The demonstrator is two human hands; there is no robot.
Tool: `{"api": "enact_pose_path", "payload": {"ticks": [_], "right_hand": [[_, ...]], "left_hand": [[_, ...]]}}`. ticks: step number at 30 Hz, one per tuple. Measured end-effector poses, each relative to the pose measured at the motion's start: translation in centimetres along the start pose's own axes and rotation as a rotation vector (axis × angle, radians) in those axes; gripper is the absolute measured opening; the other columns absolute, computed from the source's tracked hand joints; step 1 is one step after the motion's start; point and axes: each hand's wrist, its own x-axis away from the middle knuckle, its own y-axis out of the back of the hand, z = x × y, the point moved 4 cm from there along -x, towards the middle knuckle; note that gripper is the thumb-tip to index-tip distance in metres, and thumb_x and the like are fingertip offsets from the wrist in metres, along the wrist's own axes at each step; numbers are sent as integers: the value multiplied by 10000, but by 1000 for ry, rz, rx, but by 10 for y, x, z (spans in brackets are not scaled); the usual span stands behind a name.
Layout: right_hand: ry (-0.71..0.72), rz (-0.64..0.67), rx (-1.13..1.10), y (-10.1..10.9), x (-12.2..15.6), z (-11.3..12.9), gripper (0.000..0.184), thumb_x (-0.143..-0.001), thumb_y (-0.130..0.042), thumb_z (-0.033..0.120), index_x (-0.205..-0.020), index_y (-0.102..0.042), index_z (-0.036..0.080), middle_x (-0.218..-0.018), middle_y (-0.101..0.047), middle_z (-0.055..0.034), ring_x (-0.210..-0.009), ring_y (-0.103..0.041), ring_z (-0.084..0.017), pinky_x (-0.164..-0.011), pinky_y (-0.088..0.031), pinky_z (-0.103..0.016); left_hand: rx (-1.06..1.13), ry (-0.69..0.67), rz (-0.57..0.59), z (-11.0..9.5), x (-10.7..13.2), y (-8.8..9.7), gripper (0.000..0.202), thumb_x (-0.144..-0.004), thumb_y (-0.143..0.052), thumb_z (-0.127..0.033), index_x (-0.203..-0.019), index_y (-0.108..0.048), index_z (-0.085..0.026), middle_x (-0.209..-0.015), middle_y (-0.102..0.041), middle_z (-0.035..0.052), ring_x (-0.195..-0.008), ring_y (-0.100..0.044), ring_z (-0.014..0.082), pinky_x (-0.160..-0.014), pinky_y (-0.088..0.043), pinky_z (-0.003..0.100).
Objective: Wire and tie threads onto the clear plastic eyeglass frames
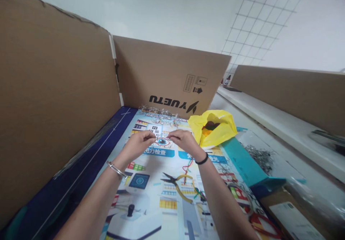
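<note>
As left hand [138,144] pinches, right hand [185,141] (nearby) matches.

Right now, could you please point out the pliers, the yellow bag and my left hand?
Pliers [175,180], head view: near the pivot.
Yellow bag [220,135], head view: its side wall.
Left hand [139,145], head view: back of the hand.

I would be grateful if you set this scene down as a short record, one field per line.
Left hand: left hand, fingertips drawn together; silvery bracelet on the wrist
Right hand: right hand, fingertips drawn together, facing the left; black band on the wrist
Held: anything between the fingertips is too fine to make out
Tool: yellow-handled pliers, handles spread, nearer the camera than the hands
Surface: printed sheet
Right side: open yellow bag
Behind: cardboard panel with inverted "YUETU" lettering
</note>
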Motion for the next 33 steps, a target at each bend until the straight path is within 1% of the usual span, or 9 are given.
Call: {"api": "enact_pose_path", "payload": {"ticks": [4,8,13,16,19,22,27,31,33], "right_hand": [[51,-66,19,12,3,18,153,-847,-526,232,-853,-679,237,-811,-680,0,-755,-612,-118,-704,-437,-218],[105,-108,107,18,8,30,173,-869,-503,277,-881,-670,235,-784,-666,-9,-733,-598,-121,-688,-438,-225],[198,-189,292,21,20,39,175,-880,-482,220,-913,-654,226,-769,-646,-20,-741,-583,-121,-682,-425,-225],[213,-207,351,21,27,41,173,-882,-479,205,-927,-645,226,-751,-630,-19,-725,-570,-116,-665,-416,-222],[227,-199,398,22,33,44,174,-885,-477,210,-945,-640,228,-728,-616,-18,-704,-554,-114,-646,-401,-222],[244,-165,444,22,38,47,204,-893,-451,201,-961,-639,241,-725,-611,-21,-705,-544,-116,-654,-392,-229],[224,-96,445,21,40,47,263,-913,-392,207,-995,-638,250,-736,-613,-34,-714,-542,-123,-664,-397,-237],[206,-80,447,19,40,45,277,-913,-383,200,-995,-642,251,-740,-613,-36,-716,-541,-127,-659,-395,-242],[201,-78,440,18,40,44,272,-911,-388,196,-993,-642,248,-744,-615,-36,-724,-543,-128,-660,-392,-241]], "left_hand": [[69,-24,-37,-9,2,3,202,-754,-538,-332,-846,-618,-170,-839,-637,34,-742,-560,155,-672,-432,273],[39,-74,-53,-19,6,8,165,-740,-559,-300,-827,-626,-177,-844,-610,33,-721,-546,148,-649,-428,273],[-65,-152,-72,-31,11,10,119,-732,-583,-253,-822,-634,-194,-919,-579,31,-732,-547,133,-699,-429,284],[-91,-191,-84,-36,12,10,92,-753,-563,-230,-809,-628,-195,-898,-579,24,-734,-542,131,-701,-428,280],[-104,-233,-79,-42,14,9,100,-779,-535,-215,-770,-631,-189,-820,-594,19,-753,-543,143,-689,-424,272],[-131,-284,-42,-47,16,6,128,-797,-518,-197,-785,-645,-195,-779,-610,13,-771,-550,146,-707,-423,269],[-266,-310,35,-45,20,-3,199,-813,-485,-175,-917,-646,-222,-902,-617,27,-881,-551,172,-793,-416,300],[-343,-278,43,-41,21,-10,269,-803,-483,-189,-1044,-596,-226,-985,-591,38,-873,-549,180,-767,-425,298],[-356,-256,49,-40,21,-13,284,-787,-509,-215,-1062,-580,-231,-998,-575,36,-859,-547,179,-740,-426,291]]}}
